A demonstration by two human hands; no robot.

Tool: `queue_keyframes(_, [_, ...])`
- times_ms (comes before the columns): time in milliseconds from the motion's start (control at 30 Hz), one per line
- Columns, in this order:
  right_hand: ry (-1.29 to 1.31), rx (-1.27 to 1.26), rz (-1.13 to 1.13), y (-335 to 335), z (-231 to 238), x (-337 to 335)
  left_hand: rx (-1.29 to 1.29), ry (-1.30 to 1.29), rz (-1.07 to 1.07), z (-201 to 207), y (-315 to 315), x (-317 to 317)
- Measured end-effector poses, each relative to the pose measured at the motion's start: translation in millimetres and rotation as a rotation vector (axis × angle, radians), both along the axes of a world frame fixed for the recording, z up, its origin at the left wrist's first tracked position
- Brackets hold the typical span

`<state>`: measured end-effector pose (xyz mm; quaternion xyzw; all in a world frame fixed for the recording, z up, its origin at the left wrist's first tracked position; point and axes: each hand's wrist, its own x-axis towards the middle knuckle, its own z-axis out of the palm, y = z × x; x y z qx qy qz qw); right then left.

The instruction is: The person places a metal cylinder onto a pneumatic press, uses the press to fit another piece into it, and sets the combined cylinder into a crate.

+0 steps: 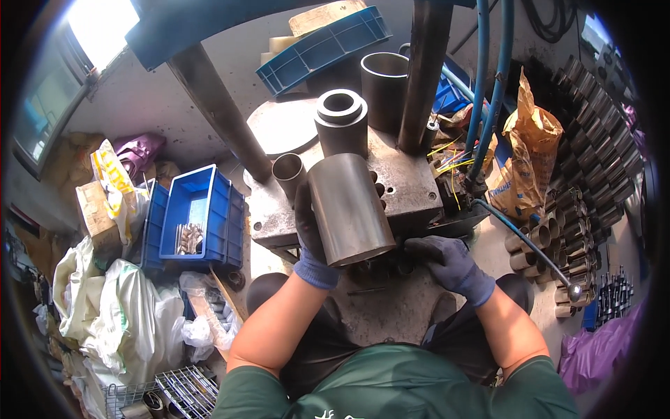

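Note:
A large steel sleeve, smooth and grey, stands tilted in front of the press table. My left hand, in a dark-palmed grey glove, is closed on its left side; the sleeve hides part of the fingers. To the right of the sleeve's lower end, my right hand wears the same kind of glove. Its fingers are partly stretched toward the sleeve, apart from it, with nothing visible in them. Just behind the sleeve, a stepped steel cylinder stands on the metal press table. A smaller tube stands at its left.
Thick press columns rise from the table. A wide steel tube stands behind. Blue bins are at the left, beside white sacks. A ball-ended lever extends right, near several stacked tubes. Blue hoses hang at the right.

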<state>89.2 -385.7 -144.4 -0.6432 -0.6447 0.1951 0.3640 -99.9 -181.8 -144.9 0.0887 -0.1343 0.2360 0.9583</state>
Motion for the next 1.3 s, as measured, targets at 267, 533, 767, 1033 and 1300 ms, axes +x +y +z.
queue_keyframes(267, [0.574,-0.131,-0.157,-5.6,7.6,-14.1,0.000,0.000,-0.160,-1.1,-10.4,6.2])
queue_keyframes(533, [1.005,-0.072,-0.238,-21.2,18.6,-9.3,0.794,0.453,0.298,20.8,-33.4,17.6])
queue_keyframes(767, [0.953,-0.158,-0.218,-36.5,29.9,-3.2,1.428,0.520,0.525,2.8,-60.3,27.1])
queue_keyframes(1033, [0.955,-0.281,-0.240,-61.8,5.9,14.9,1.821,0.383,0.600,3.5,-68.4,41.2])
queue_keyframes(1300, [0.622,-0.367,-0.230,-130.2,-23.3,113.5,2.145,0.576,0.484,-16.6,-63.3,46.2])
